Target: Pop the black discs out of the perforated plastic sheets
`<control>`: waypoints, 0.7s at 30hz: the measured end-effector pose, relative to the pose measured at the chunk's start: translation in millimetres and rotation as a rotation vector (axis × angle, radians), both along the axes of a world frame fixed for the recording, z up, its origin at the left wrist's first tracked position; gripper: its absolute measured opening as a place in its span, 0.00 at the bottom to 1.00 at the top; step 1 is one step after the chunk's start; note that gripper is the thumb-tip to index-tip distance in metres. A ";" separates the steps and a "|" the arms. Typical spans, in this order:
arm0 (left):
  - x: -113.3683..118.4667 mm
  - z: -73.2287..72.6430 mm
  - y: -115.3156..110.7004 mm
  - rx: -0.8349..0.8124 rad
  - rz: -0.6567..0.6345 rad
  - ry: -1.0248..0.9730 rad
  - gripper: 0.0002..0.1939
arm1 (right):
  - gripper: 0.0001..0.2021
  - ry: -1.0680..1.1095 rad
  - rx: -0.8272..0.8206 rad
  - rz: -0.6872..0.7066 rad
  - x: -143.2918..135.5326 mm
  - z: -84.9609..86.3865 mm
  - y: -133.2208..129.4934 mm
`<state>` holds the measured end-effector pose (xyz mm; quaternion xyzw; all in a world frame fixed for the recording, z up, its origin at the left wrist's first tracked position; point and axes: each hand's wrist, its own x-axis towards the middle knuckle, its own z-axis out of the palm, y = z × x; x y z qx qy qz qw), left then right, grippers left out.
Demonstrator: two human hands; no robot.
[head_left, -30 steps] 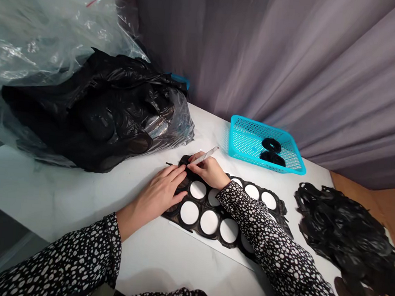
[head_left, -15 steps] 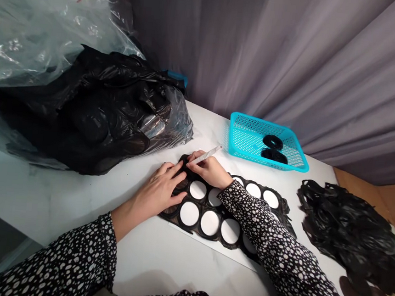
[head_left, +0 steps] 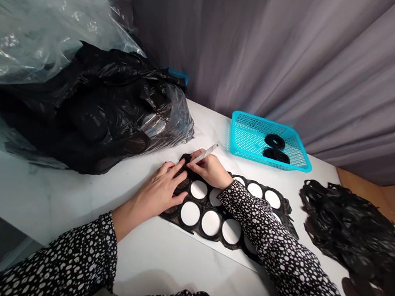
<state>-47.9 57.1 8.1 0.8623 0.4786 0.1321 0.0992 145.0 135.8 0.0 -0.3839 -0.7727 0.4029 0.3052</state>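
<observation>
White table (head_left: 160, 260): right hand (head_left: 212, 171) pinching pale pen-like tool (head_left: 205, 153); left hand (head_left: 157, 188) (fingers spread) resting on black sheet (head_left: 205, 205).

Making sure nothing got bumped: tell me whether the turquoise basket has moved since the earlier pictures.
No: judged against the back edge of the white tabletop, the turquoise basket shows no shift either way.

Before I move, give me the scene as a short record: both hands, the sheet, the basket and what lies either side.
Left hand: spread on the left end of the black sheet
Right hand: holds a pale pen-shaped tool; tip not discernible
Sheet: round openings showing white; partly covered by the right sleeve
Blue basket: beyond the sheet, two black bundles inside
Left: clear bag with black material
Right: black pile, dark discs at its near edge
</observation>
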 end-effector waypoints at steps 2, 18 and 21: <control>0.0 0.2 0.0 -0.001 0.002 -0.007 0.19 | 0.04 -0.003 0.003 -0.006 -0.1 -0.4 -0.1; 1.5 -1.8 -4.8 0.044 0.044 -0.015 0.18 | 0.06 -0.352 0.427 -0.038 -16.2 -2.3 -26.2; 1.5 -1.7 -6.2 0.084 0.037 0.027 0.19 | 0.09 -0.421 0.460 -0.093 -16.9 -4.7 -20.5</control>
